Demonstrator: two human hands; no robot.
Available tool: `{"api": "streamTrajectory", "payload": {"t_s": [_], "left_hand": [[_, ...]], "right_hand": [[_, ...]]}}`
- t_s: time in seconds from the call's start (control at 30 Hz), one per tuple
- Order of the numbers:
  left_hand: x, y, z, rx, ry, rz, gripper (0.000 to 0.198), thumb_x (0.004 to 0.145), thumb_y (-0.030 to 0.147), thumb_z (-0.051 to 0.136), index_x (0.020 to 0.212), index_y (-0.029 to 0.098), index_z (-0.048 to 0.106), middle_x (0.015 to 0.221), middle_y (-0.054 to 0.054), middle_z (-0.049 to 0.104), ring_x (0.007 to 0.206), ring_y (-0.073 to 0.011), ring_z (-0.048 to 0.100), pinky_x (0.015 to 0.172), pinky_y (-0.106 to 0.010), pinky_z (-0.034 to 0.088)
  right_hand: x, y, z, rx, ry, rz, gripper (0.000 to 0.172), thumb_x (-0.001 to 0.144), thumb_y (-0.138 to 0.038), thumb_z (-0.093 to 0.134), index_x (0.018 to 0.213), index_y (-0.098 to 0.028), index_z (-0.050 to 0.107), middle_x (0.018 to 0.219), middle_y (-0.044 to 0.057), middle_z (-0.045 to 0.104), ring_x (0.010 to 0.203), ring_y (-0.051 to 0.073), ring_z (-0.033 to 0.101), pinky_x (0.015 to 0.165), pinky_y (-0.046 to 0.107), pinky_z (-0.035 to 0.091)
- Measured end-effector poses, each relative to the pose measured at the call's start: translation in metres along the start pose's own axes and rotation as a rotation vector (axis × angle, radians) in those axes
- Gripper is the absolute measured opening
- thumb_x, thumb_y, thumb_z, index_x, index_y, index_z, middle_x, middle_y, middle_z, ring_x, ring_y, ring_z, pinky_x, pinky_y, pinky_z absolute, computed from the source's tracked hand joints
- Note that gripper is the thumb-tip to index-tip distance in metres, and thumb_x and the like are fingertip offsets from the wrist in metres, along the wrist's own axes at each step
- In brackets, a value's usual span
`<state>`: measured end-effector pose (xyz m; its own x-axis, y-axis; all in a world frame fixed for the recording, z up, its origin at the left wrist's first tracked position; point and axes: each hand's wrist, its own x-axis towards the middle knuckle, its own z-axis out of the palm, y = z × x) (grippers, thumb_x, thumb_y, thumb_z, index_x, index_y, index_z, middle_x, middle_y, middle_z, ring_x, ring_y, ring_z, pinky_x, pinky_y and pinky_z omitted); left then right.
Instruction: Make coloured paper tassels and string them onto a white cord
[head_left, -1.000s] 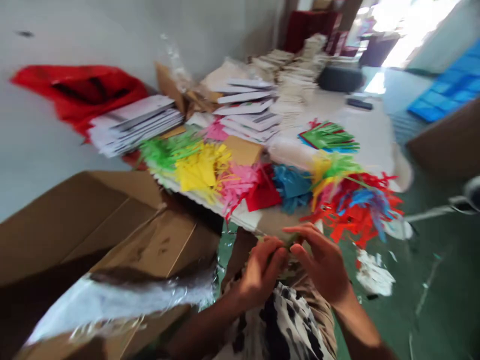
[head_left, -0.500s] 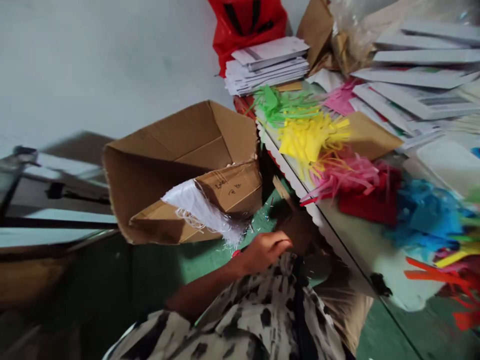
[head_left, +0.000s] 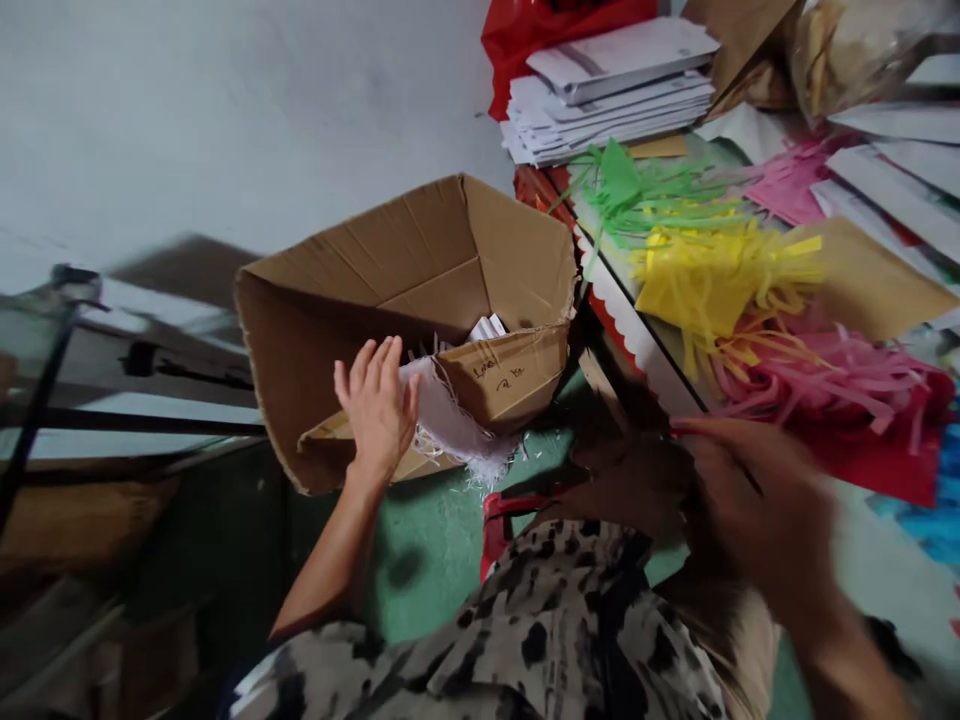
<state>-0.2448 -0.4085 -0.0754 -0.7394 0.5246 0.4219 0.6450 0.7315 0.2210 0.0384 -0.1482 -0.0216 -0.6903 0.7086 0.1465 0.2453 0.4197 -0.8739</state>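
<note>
My left hand (head_left: 379,410) is open with fingers spread, over a brown cardboard box (head_left: 405,290) and touching or just above a frayed white sheet (head_left: 450,425) hanging over the box's front flap. A few white scraps (head_left: 487,327) lie inside the box. My right hand (head_left: 757,500) is motion-blurred beside the table edge, below a red paper fringe bundle (head_left: 877,450). Whether it holds anything is hidden by the blur. Yellow (head_left: 720,280), pink (head_left: 832,375) and green (head_left: 645,190) paper fringes lie on the table.
A stack of white envelopes (head_left: 607,95) and a red plastic bag (head_left: 540,40) sit at the table's far end. The table edge has scalloped red-and-white trim (head_left: 622,320). A grey wall rises behind the box, with green floor below.
My view has swung left from the table to the box. My hands, earlier together pinching something small, have parted. The left hand now spreads open over the box.
</note>
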Motion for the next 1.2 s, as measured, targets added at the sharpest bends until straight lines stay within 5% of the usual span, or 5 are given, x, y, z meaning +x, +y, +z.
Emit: {"api": "streamTrajectory", "payload": {"t_s": [0.13,0.3,0.63,0.83,1.2], "left_hand": [[0.01,-0.005,0.02,0.001,-0.133,0.049,0.055,0.11,0.045,0.041,0.159,0.02,0.048,0.15,-0.014,0.064,0.146,-0.0309,0.05,0.129,-0.055,0.02],[0.001,-0.005,0.026,-0.043,-0.148,0.052,0.054,0.111,0.047,0.04,0.156,0.021,0.053,0.145,-0.013,0.067,0.135,-0.0308,0.058,0.119,-0.05,0.033],[0.0,-0.009,0.026,-0.101,-0.138,0.049,0.05,0.112,0.043,0.037,0.152,0.022,0.058,0.142,-0.012,0.07,0.128,-0.0307,0.061,0.111,-0.049,0.036],[0.003,-0.014,0.033,-0.111,-0.138,0.027,0.049,0.11,0.044,0.042,0.149,0.022,0.06,0.139,-0.013,0.071,0.125,-0.0323,0.062,0.111,-0.05,0.037],[-0.006,0.035,0.0,-0.576,-0.07,0.323,0.038,0.11,0.032,0.046,0.143,0.025,0.062,0.134,-0.01,0.072,0.132,-0.027,0.063,0.118,-0.05,0.045]], "right_hand": [[0.026,-0.003,0.122,0.067,-0.396,-0.058,0.019,0.1,-0.029,0.062,0.105,-0.028,0.079,0.109,0.007,0.079,0.103,0.025,0.071,0.099,0.041,0.052],[0.051,0.004,0.248,0.126,-0.421,0.09,0.016,0.094,-0.027,0.064,0.101,-0.022,0.078,0.105,0.009,0.079,0.09,0.021,0.071,0.09,0.035,0.052],[0.062,0.001,0.289,0.402,-0.413,0.162,0.031,0.091,-0.046,0.057,0.092,-0.019,0.073,0.094,0.006,0.078,0.089,0.021,0.07,0.082,0.03,0.054],[0.056,-0.008,0.246,0.447,-0.338,0.173,0.033,0.09,-0.052,0.065,0.09,-0.021,0.075,0.1,0.008,0.079,0.098,0.024,0.07,0.093,0.034,0.052],[-0.069,0.02,0.012,0.446,-0.115,0.468,0.027,0.098,-0.049,0.069,0.097,-0.022,0.07,0.067,-0.002,0.054,0.06,0.014,0.049,0.056,0.029,0.038]]}}
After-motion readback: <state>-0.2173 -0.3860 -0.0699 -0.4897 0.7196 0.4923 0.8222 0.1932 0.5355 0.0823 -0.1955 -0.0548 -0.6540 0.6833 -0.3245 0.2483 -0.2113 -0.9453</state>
